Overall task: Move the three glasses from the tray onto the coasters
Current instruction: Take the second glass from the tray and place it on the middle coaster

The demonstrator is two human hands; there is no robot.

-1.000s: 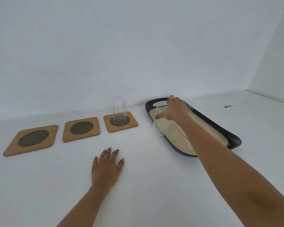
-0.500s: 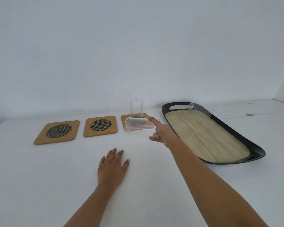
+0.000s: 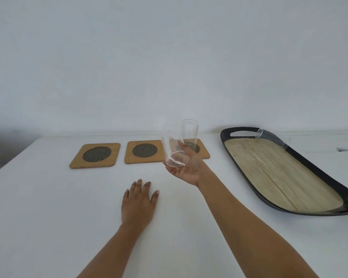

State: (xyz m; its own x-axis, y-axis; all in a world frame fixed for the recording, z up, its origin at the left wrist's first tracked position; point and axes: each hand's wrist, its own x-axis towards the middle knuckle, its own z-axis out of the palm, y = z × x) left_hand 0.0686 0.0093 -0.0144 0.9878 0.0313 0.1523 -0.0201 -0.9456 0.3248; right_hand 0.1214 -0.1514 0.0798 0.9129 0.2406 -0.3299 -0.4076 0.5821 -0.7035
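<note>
My right hand (image 3: pixel 186 170) is palm up and holds a clear glass (image 3: pixel 172 146) nearly upright in the air, in front of the right coaster (image 3: pixel 203 152). A second clear glass (image 3: pixel 190 133) stands upright on that right coaster, just behind the held one. The middle coaster (image 3: pixel 144 151) and the left coaster (image 3: pixel 95 155) are bare wooden squares with dark mesh rounds. A third glass (image 3: pixel 271 137) lies on its side across the far rim of the black tray (image 3: pixel 317 174). My left hand (image 3: pixel 138 203) rests flat on the table, fingers apart.
The white table (image 3: pixel 48 207) meets a white wall at the back. The tray has a bamboo floor and a handle slot at its far end. A flat white panel lies at the far right, behind the tray.
My right hand lifted a glass off the tray, carried it left, and has turned it from lying sideways to nearly upright. The view has shifted left. My left hand has stayed put.
</note>
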